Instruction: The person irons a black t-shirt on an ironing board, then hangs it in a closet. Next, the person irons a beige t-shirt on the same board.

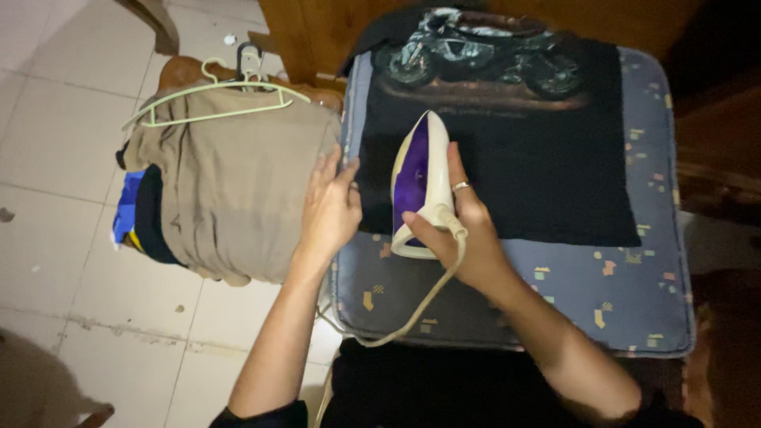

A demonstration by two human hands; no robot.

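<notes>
A black T-shirt (547, 166) with a motorcycle print lies flat on a blue-grey patterned ironing pad (602, 301). My right hand (464, 230) grips the handle of a white and purple iron (418, 170), which rests on the shirt's left part with its tip pointing away from me. A ring shows on one finger. My left hand (329, 210) lies flat on the pad's left edge, fingers touching the shirt's left side. The iron's white cord (412, 313) curves down off the pad's near edge.
A pile of folded clothes (230, 198), tan on top with blue and dark pieces below, sits to the left on a brown seat. Pale green hangers (214, 99) lie on the pile. White floor tiles (63, 143) spread left; wooden furniture (317, 32) stands behind.
</notes>
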